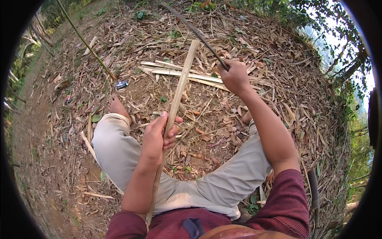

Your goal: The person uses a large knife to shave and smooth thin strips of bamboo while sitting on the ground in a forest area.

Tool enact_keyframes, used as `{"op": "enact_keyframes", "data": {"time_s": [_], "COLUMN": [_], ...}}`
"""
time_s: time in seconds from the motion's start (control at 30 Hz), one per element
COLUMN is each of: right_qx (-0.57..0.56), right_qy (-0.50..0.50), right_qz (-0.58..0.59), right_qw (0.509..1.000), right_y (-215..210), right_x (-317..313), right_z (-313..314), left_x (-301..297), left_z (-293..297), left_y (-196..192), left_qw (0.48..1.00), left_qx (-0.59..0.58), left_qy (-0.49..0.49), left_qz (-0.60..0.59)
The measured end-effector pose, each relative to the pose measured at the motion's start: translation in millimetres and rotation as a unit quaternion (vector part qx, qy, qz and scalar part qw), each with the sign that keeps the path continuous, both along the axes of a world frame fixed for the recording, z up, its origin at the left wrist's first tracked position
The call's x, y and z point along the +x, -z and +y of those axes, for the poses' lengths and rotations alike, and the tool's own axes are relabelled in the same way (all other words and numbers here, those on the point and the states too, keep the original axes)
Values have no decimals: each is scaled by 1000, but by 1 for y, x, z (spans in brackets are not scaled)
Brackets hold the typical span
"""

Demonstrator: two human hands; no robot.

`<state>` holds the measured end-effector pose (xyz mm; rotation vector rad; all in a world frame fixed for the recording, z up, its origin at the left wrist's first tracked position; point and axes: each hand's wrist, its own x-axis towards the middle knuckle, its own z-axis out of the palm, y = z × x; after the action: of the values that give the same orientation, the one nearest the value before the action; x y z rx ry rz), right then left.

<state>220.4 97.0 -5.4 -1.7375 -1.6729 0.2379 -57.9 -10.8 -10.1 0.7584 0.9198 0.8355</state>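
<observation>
My left hand (156, 135) is closed around a long pale bamboo strip (182, 81), fingers wrapped over it at about mid-length. The strip slants up and away from my lap, its far end free in the air and its lower end against my left forearm and shirt. My right hand (235, 77) grips the near end of a long, dark machete (193, 30), its blade seen nearly edge-on and pointing up and left. The blade is apart from the strip, beyond its far end. My right fingers hide the handle.
Several split bamboo strips (181, 74) lie on leaf litter in front of me. A thin green stem (85, 43) slants at the left, near a small blue packet (121, 84). My bent knees flank the strip. A dark pole (313, 191) lies at my right.
</observation>
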Motion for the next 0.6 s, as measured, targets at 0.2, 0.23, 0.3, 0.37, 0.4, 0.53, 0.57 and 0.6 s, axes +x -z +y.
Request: {"op": "enact_keyframes", "data": {"time_s": [0.2, 0.23, 0.3, 0.37, 0.4, 0.53, 0.57, 0.6], "right_qx": [7, -5, -30, -38, -51, -67, -56, -46], "right_qy": [-211, -234, -232, -229, -226, -227, -225, -224], "right_qz": [-253, -257, -238, -216, -211, -219, -221, -222], "right_qw": [944, 938, 943, 948, 950, 947, 947, 948], "right_y": [4, 6, 12, 11, 9, 7, 9, 9], "right_x": [-44, -49, -53, -54, -53, -48, -45, -44], "right_z": [-51, -54, -54, -54, -54, -48, -44, -41], "left_x": [-7, -6, -4, -2, 2, 15, 15, 15], "left_z": [3, 3, -1, -4, -7, -14, -14, -13], "left_y": [12, 13, 9, 7, 8, 30, 35, 32], "left_qw": [995, 994, 995, 998, 1000, 973, 961, 959], "left_qx": [-74, -90, -74, -40, 7, 167, 200, 196], "left_qy": [29, 33, 41, 39, 28, -11, -18, -15], "left_qz": [-57, -59, -48, -34, 7, 156, 189, 206]}}
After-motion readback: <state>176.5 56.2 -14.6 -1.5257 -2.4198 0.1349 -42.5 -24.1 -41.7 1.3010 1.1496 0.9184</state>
